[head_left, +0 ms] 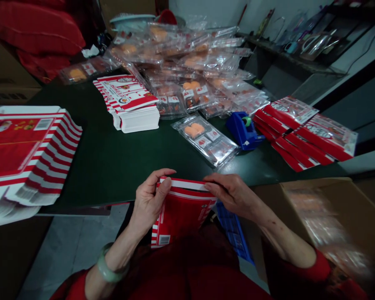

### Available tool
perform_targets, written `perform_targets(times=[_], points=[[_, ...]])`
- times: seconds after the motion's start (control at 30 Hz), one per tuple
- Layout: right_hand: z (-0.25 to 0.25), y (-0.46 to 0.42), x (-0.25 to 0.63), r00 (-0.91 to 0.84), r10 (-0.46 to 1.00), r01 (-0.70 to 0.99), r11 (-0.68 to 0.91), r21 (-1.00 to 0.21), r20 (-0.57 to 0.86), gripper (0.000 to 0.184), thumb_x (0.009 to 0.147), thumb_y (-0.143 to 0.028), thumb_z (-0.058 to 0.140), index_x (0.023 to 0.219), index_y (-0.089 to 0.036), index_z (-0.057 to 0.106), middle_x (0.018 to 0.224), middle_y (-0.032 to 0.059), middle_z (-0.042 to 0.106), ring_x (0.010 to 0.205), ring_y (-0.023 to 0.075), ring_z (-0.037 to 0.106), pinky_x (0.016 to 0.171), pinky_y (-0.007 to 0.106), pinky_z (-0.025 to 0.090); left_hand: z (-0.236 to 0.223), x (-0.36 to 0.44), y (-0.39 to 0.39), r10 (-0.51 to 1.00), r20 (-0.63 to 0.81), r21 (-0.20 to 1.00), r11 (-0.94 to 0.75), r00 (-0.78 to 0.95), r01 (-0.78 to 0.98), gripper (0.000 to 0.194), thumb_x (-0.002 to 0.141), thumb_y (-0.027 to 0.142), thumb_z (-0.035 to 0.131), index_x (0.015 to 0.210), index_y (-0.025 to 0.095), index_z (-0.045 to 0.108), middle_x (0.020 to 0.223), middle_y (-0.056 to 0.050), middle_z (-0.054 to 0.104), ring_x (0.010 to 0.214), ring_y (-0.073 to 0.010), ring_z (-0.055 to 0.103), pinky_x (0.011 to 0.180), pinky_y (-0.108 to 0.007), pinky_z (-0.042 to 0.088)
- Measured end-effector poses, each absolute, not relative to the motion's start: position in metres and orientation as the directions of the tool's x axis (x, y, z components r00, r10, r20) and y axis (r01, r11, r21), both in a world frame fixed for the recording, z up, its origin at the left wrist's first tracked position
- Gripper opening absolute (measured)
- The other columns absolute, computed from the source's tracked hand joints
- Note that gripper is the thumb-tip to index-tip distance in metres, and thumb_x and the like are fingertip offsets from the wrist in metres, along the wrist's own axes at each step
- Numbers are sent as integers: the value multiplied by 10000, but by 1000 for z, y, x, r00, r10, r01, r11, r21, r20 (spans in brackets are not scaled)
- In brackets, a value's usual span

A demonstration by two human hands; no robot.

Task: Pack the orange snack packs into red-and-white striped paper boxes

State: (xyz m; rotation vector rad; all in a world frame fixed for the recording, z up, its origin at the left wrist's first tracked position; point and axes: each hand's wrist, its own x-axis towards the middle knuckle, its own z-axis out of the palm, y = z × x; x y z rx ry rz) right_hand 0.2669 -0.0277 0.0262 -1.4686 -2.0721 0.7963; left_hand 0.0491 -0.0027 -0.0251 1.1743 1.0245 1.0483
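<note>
A red and white printed carton (183, 212) is held upright at the table's near edge, its narrow end facing up. My left hand (151, 196) pinches the carton's left top corner between thumb and fingers. On the opposite corner, my right hand (233, 193) grips the top edge with thumb and forefinger. The carton's lower part hangs below the tabletop near my lap. Just beyond the hands lies a clear plastic pack (206, 139) with orange pieces and small printed sachets. Beside that pack stands a blue tape dispenser (242, 131) with a green roll.
Flat striped cartons (21, 154) are stacked at left, with a stack of printed cards (128, 100) farther back. Many clear packs (187, 62) form a heap behind. Filled red boxes (306, 133) lie at right, above an open cardboard box (325, 208) holding packs.
</note>
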Motion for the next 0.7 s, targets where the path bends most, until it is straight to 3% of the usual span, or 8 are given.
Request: perform_targets(times=[0.13, 0.27, 0.47, 0.6, 0.7], points=[[23, -31, 267, -294, 953, 657, 255, -710, 70, 274, 921, -296, 447, 922, -144, 674, 792, 51, 703, 646, 119, 608, 592, 214, 425, -22, 48, -3, 969, -27, 992, 56, 247, -112, 294, 829, 411, 620, 1035, 201, 636, 773, 1, 631, 599, -103, 554, 545, -199, 441], [24, -33, 270, -309, 944, 601, 289, -746, 116, 286, 917, -289, 467, 1013, -144, 695, 864, 75, 727, 686, 130, 648, 593, 214, 471, -7, 39, 1, 942, -15, 999, 0, 336, 46, 264, 827, 395, 611, 928, 161, 682, 714, -21, 661, 558, -113, 560, 492, -195, 427], [29, -34, 267, -410, 872, 516, 463, -721, 266, 214, 904, -249, 525, 989, -177, 707, 905, 77, 699, 776, 137, 657, 677, 251, 532, 27, 24, 22, 784, 171, 932, -324, 596, 159, 146, 796, 243, 628, 765, 154, 740, 830, -85, 720, 693, -161, 652, 601, -230, 495], [25, -39, 256, -310, 863, 516, 505, -692, 399, 159, 884, -182, 552, 932, -183, 703, 862, 63, 680, 756, 135, 653, 670, 247, 543, 36, 15, 36, 676, 127, 908, -374, 726, 189, 167, 811, 234, 608, 803, 153, 753, 793, -91, 725, 655, -166, 657, 597, -244, 506], [22, -43, 252, -303, 855, 494, 519, -697, 422, 155, 873, -147, 555, 919, -187, 698, 899, 68, 680, 786, 140, 659, 688, 246, 550, 40, 11, 42, 620, 72, 903, -373, 781, 212, 170, 805, 232, 615, 816, 145, 760, 785, -98, 730, 636, -173, 658, 578, -243, 505]])
